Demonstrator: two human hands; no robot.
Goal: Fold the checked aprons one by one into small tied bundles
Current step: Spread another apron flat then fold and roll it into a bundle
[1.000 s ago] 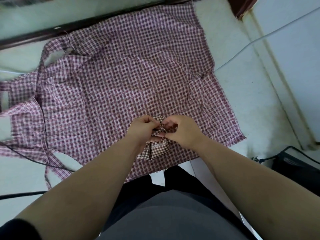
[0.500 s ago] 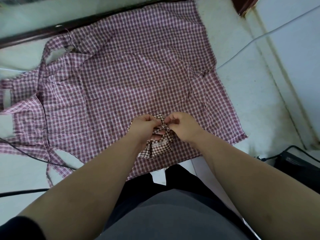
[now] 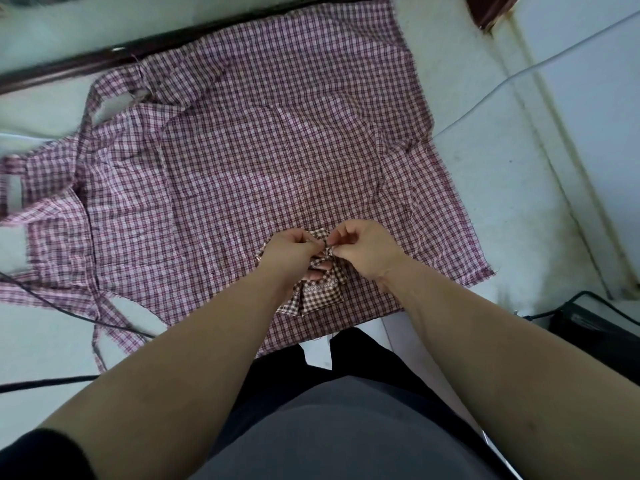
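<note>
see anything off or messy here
Nothing is spilled or damaged. The pink apron lies rumpled rather than flat, and a black cable crosses its tie strap at the left. The left hand and right hand pinch the brown checked bundle.

Two checked pieces showing: one pink apron (image 3: 259, 150) lying spread, one brown bundle (image 3: 320, 296). Two hands working: left hand (image 3: 289, 247), right hand (image 3: 367, 251). One white cable (image 3: 519, 74) trailing; black cables (image 3: 52, 381), seemingly two.

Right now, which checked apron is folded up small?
The brown apron, a little bundle pinched by the left hand and right hand. The pink apron lies spread flat beneath it.
</note>
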